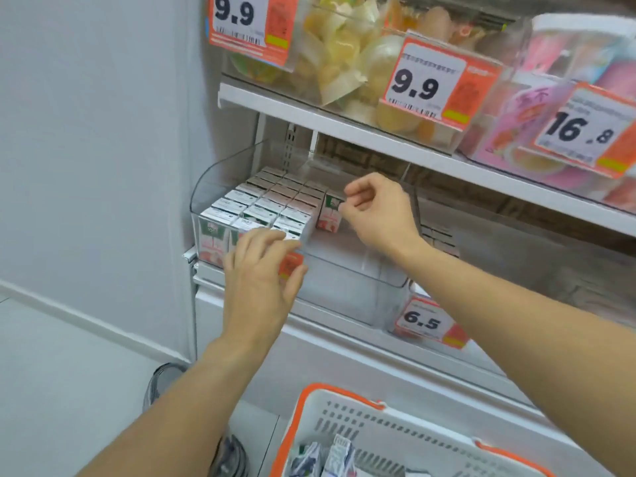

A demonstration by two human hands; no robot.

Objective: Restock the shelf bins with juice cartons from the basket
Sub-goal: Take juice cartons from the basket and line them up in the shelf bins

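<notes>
At mid-frame the right hand (377,210) pinches a juice carton (329,215) standing just right of the packed rows (261,208) in the clear shelf bin (344,280). The left hand (261,280) rests relaxed against the bin's front. More cartons (335,457) lie in the basket (395,432), bottom right.

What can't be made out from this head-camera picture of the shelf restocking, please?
- Basket contents: cut off by the bottom edge; only a few cartons show.
- Price tag under the left hand: covered by the fingers.
- Carton at the right hand: fingers hide the contact, so the grip is unclear.
- Carton labels: too small and blurred to read.
- Neighbouring bin's stock: hidden behind the right forearm.
</notes>
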